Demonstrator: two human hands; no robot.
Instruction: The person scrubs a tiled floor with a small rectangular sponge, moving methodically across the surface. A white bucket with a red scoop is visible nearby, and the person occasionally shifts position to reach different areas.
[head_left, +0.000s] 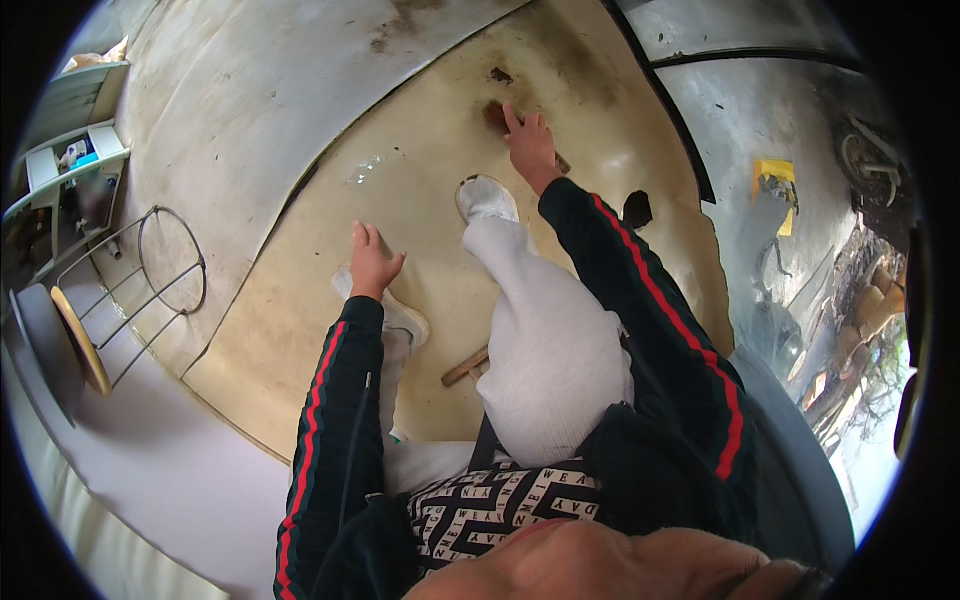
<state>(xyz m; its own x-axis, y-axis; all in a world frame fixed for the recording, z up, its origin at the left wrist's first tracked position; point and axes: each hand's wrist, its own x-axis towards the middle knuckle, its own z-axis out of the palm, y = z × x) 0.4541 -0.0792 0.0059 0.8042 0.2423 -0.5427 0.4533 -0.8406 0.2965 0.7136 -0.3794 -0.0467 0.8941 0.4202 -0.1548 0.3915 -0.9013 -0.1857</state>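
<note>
My right hand (531, 142) reaches down over the stained tan floor sheet (420, 142), beside a dark brown object (495, 116) that may be a stain or a small item. A brown strip, perhaps a wooden handle (562, 163), shows at the hand's outer side; whether the fingers touch it cannot be told. My left hand (375, 259) hangs in front of my left shoe (409, 319), fingers and thumb apart, with nothing in it. Between my legs lies a wooden piece with a T-shaped joint (466, 366), partly hidden by my light grey trouser leg (551, 360).
A wire-frame stool with a wooden rim (82, 341) is at the left, near a white shelf unit (75, 165). A dark patch or hole (637, 210) lies right of my arm. Further right are a yellow object (776, 184) and a wheel (859, 157).
</note>
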